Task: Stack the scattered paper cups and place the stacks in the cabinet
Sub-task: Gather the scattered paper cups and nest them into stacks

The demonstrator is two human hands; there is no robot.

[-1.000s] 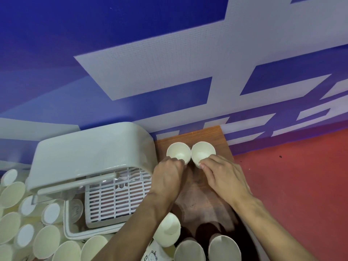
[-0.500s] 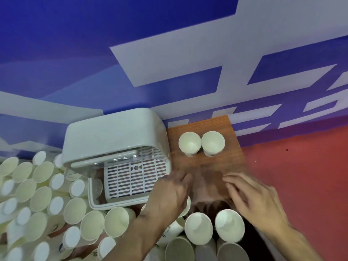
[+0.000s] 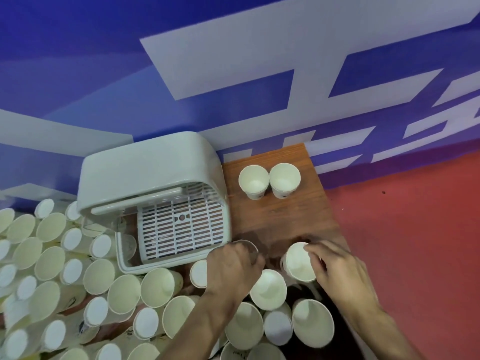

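Left hand (image 3: 233, 266): fingers curl round blurred cup (image 3: 247, 246).
Right hand (image 3: 337, 271): fingers pinch tilted cup (image 3: 298, 263) near right edge of desk (image 3: 285, 219).

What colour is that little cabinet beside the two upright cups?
The cabinet is off-white, seen best in the head view.

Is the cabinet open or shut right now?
Open: the cabinet has its front cover raised, leaving the white slatted tray inside exposed.
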